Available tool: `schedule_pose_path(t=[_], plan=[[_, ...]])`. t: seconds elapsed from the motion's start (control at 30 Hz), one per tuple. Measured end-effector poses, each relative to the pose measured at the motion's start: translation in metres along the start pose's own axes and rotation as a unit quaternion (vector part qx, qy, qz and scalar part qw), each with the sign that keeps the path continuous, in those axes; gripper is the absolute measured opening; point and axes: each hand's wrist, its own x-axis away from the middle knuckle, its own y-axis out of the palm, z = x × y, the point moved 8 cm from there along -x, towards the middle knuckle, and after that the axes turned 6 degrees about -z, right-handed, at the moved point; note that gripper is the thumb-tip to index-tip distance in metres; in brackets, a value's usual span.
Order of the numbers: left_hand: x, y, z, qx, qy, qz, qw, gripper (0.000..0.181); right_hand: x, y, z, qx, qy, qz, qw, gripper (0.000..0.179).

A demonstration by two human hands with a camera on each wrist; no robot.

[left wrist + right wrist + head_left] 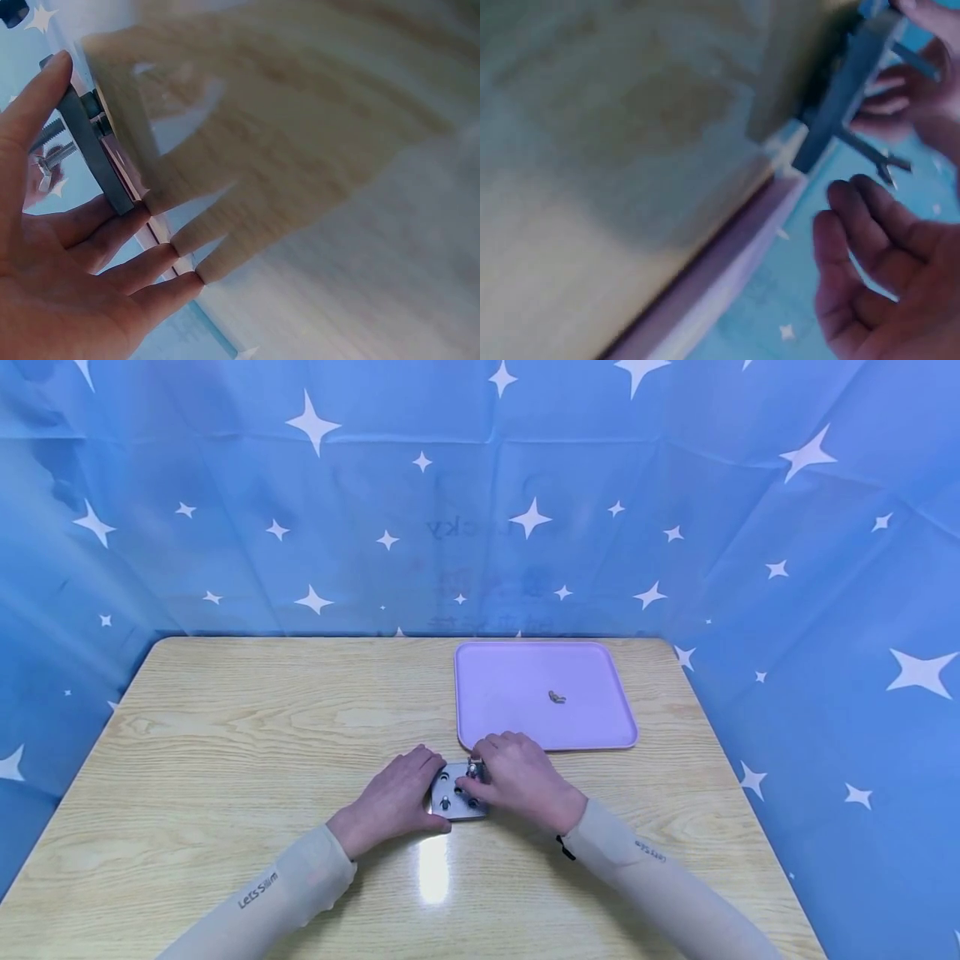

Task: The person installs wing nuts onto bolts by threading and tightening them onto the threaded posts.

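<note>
A small grey metal plate (pixel 459 812) with upright threaded studs stands on the table in front of me. My left hand (pixel 397 797) grips its left side; in the left wrist view the thumb lies at one edge and fingers at the opposite one. A wing nut (pixel 887 169) sits on one stud (pixel 859 146) near the plate's far right corner. Close beside that stud is my right hand (pixel 525 783), its fingers loosely bent. The right wrist view shows a gap between those fingertips and the wing nut.
A lilac tray (pixel 517 727) lies just behind the plate, towards the right, with small brass-coloured pieces (pixel 557 697) on it. Underneath is a wood-grain table (pixel 247 735). A blue star-patterned curtain (pixel 360 502) hangs along the back and sides.
</note>
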Motion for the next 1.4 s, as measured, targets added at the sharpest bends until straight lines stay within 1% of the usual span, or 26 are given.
schedule_pose_path(t=[0.1, 0.17, 0.23, 0.3, 0.33, 0.43, 0.53, 0.6, 0.67, 0.8, 0.97, 1.03, 1.1, 1.17, 1.23, 1.33, 1.4], plan=[[0.000, 0.000, 0.000, 0.000, 0.002, 0.001, 1.0000, 0.080, 0.001, -0.006, 0.002, -0.009, -0.035, -0.042, 0.9985, 0.049], [0.000, 0.000, 0.000, 0.000, 0.003, 0.001, 1.0000, 0.079, 0.002, -0.010, 0.001, -0.010, -0.074, -0.069, 0.9948, 0.047], [0.000, 0.001, -0.001, 0.000, 0.002, 0.001, 1.0000, 0.079, 0.003, -0.011, -0.002, -0.003, -0.116, -0.091, 0.9891, 0.043], [0.000, 0.001, 0.000, 0.000, 0.003, 0.000, 1.0000, 0.080, 0.003, -0.010, -0.004, 0.011, -0.145, -0.098, 0.9845, 0.037], [0.000, 0.001, 0.000, 0.001, 0.003, -0.001, 1.0000, 0.080, 0.003, -0.010, -0.005, 0.018, -0.154, -0.096, 0.9832, 0.035], [0.000, 0.001, 0.000, 0.003, 0.006, 0.001, 1.0000, 0.080, 0.001, -0.010, -0.008, 0.033, -0.170, -0.074, 0.9821, 0.028], [0.000, 0.001, 0.000, 0.007, 0.007, 0.002, 0.9999, 0.080, 0.001, -0.010, -0.010, 0.038, -0.170, -0.040, 0.9838, 0.021], [0.001, 0.001, 0.000, 0.009, 0.006, 0.002, 0.9999, 0.080, -0.001, -0.010, -0.011, 0.038, -0.161, -0.016, 0.9860, 0.014], [0.000, 0.001, 0.000, 0.011, 0.004, 0.001, 0.9999, 0.081, -0.002, -0.008, -0.011, 0.034, -0.145, 0.005, 0.9888, 0.011], [0.001, 0.001, 0.000, 0.009, 0.002, 0.000, 1.0000, 0.082, -0.003, -0.004, -0.010, 0.017, -0.095, 0.037, 0.9946, 0.012], [0.000, 0.001, -0.001, 0.007, -0.001, -0.001, 1.0000, 0.081, -0.002, 0.001, -0.007, 0.009, -0.024, 0.043, 0.9987, 0.014], [0.000, 0.002, -0.001, 0.006, -0.001, -0.002, 1.0000, 0.081, -0.001, 0.002, -0.006, 0.012, -0.008, 0.046, 0.9988, 0.015], [0.000, 0.002, 0.000, 0.002, -0.001, -0.002, 1.0000, 0.082, 0.000, 0.002, -0.006, 0.022, -0.003, 0.046, 0.9987, 0.020], [-0.001, 0.002, 0.000, -0.001, 0.001, -0.001, 1.0000, 0.082, 0.002, 0.000, -0.005, 0.031, -0.002, 0.041, 0.9987, 0.029], [-0.001, 0.002, 0.000, -0.002, 0.004, 0.001, 1.0000, 0.083, 0.003, -0.002, -0.005, 0.031, -0.019, 0.019, 0.9992, 0.038], [0.000, 0.002, 0.000, -0.001, 0.006, 0.004, 1.0000, 0.081, 0.004, -0.006, -0.007, 0.016, -0.070, -0.027, 0.9971, 0.042], [0.000, 0.002, 0.000, 0.004, 0.005, 0.004, 1.0000, 0.081, 0.006, -0.008, -0.009, 0.015, -0.115, -0.051, 0.9920, 0.041]])
